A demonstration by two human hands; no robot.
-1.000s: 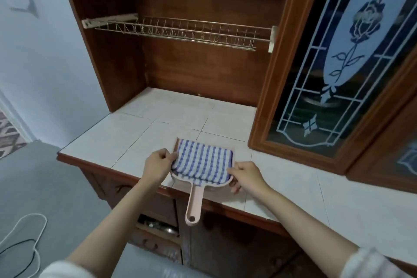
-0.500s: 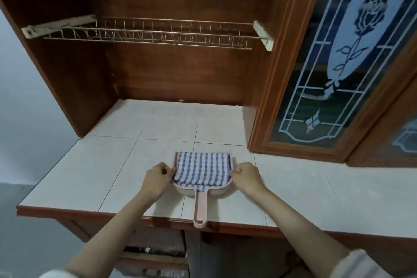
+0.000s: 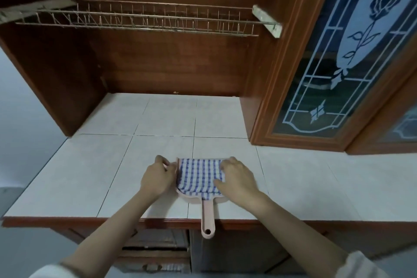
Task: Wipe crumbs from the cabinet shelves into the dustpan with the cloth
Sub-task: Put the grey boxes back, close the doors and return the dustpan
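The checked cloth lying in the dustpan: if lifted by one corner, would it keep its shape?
Probably not. The cloth lies folded and sags into the dustpan, so it would likely droop. It looks thin, so probably light. Its woven fabric should hardly slip when pinched.

Viewpoint: one wide-angle camera on the person's head, facing the brown wooden cabinet (image 3: 169,70).
Direction: forward and down onto the white tiled counter (image 3: 79,176).
Nearness: close; the left hand (image 3: 156,179) and right hand (image 3: 240,179), reaching in from the bottom edge, are at the pink plastic dustpan (image 3: 207,214) low in mid-frame.
Upper limit: the wire dish rack (image 3: 140,22).
Right limit: the rose-patterned glass door (image 3: 365,36).
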